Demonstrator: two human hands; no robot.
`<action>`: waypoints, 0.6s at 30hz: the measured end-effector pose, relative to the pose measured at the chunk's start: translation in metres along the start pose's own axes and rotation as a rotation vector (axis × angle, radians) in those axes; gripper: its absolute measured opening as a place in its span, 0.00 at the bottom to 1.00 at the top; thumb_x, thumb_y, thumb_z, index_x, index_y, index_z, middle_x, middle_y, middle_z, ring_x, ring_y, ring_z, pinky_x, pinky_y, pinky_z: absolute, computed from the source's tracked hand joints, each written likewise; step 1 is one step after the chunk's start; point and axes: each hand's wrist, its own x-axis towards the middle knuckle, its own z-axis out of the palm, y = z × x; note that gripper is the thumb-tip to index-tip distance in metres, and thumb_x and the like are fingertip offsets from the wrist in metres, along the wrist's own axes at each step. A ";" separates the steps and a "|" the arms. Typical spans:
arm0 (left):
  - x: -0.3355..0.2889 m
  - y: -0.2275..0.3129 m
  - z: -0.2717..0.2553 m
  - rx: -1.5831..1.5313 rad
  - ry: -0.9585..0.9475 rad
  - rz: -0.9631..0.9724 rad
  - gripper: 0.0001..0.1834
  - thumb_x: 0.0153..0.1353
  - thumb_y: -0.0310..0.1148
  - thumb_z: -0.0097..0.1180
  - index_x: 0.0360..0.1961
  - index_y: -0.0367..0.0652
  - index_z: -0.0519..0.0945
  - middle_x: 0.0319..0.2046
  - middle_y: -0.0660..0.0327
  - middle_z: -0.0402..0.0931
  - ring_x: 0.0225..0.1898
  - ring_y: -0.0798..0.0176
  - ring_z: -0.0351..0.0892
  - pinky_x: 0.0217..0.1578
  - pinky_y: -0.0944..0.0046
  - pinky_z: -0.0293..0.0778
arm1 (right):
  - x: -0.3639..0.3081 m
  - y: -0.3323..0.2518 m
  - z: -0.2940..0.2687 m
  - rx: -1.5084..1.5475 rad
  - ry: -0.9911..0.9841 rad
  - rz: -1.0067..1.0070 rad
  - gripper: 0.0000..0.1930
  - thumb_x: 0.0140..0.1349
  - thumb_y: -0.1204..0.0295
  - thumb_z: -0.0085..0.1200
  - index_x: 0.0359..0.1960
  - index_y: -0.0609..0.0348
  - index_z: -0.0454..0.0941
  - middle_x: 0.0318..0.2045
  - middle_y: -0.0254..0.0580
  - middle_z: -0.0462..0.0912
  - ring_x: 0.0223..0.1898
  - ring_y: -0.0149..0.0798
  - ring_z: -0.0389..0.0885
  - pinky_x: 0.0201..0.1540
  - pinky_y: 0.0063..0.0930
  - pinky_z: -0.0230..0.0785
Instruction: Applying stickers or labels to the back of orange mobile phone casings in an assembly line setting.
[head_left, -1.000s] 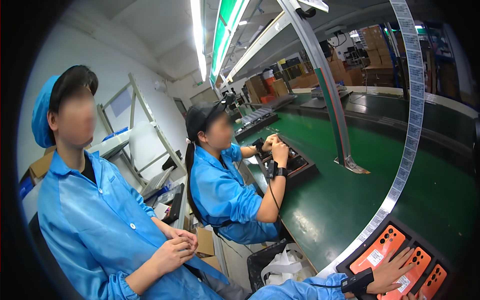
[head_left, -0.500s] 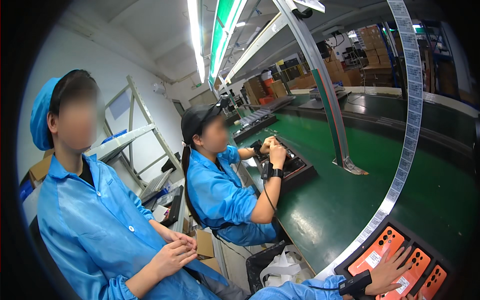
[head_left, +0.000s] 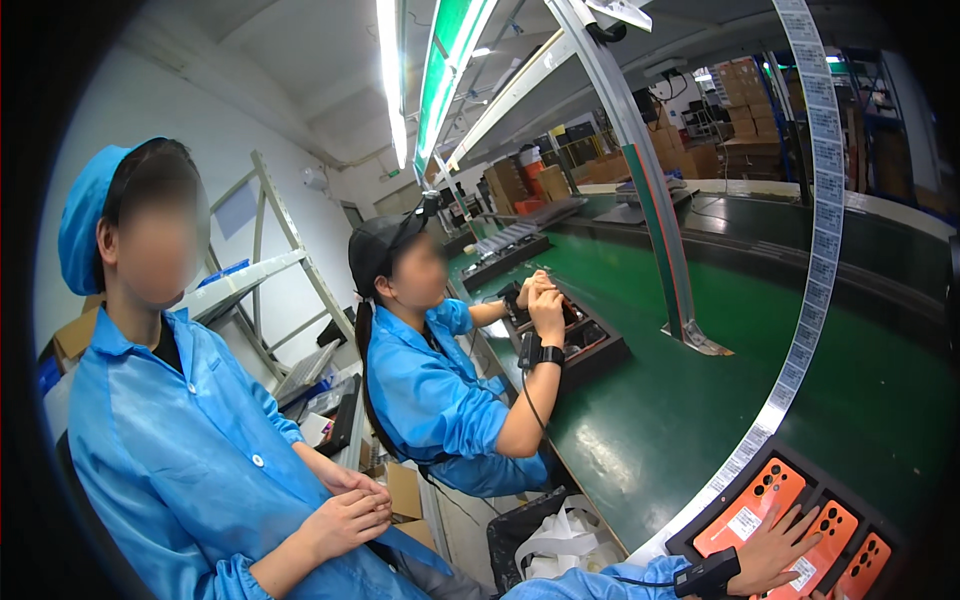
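A black tray (head_left: 815, 476) at the lower right holds three orange phones, backs up, their black camera lenses showing. My left hand (head_left: 768, 560) lies over them with its fingers spread, touching the middle phone (head_left: 826, 545) and the near edge of the left phone (head_left: 745, 505). On the left and middle phones sits a small white label. The right phone (head_left: 866, 567) is partly cut off by the dark rim of the picture. Of my right hand (head_left: 834, 595) only a sliver of fingers shows at the lower edge; what it does is hidden.
A long strip of white printed labels (head_left: 827, 215) curves down beside the tray. A metal post (head_left: 655, 220) rises from the green bench (head_left: 620, 400). Farther left, a seated co-worker (head_left: 430, 390) works at another black tray (head_left: 590, 350), while a person in blue (head_left: 190, 430) stands nearby.
My left hand stays on the phones almost unmoved. The seated co-worker's head and body appear slightly farther left and lower. The standing person's hands remain clasped.
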 end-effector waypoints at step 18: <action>0.004 -0.017 0.025 0.186 0.372 0.196 0.35 0.50 0.47 0.54 0.59 0.45 0.67 0.63 0.37 0.53 0.59 0.27 0.58 0.54 0.18 0.39 | 0.003 -0.001 -0.001 0.022 -0.027 0.003 0.16 0.64 0.70 0.44 0.52 0.56 0.74 0.51 0.44 0.75 0.61 0.52 0.63 0.61 0.50 0.51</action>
